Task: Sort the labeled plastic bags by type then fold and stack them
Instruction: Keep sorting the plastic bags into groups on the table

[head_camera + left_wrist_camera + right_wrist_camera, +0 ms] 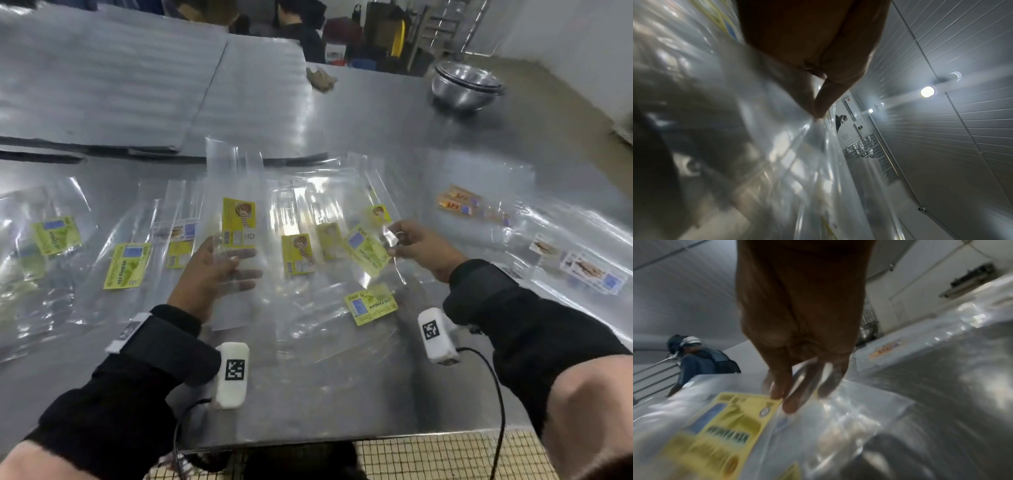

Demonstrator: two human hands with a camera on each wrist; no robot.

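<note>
Several clear plastic bags with printed labels lie spread over the steel table [342, 394]. My left hand [230, 261] holds one long clear bag with a yellow label [238, 222] lifted off the table. Its fingers show through the plastic, and in the left wrist view thumb and finger pinch the film [818, 112]. My right hand [394, 245] pinches the edge of a second bag with a green-yellow pandan label [368, 250]. In the right wrist view the right hand [783, 398] grips beside the corner of that pandan label [725, 431].
More pandan-labelled bags lie at the left [56, 234] and in front of my right hand [371, 303]. Orange-labelled bags [459, 202] and white-labelled bags [589, 270] lie right. Stacked steel bowls [466, 85] stand far right, ribbed sheets [102, 85] far left. People stand behind the table.
</note>
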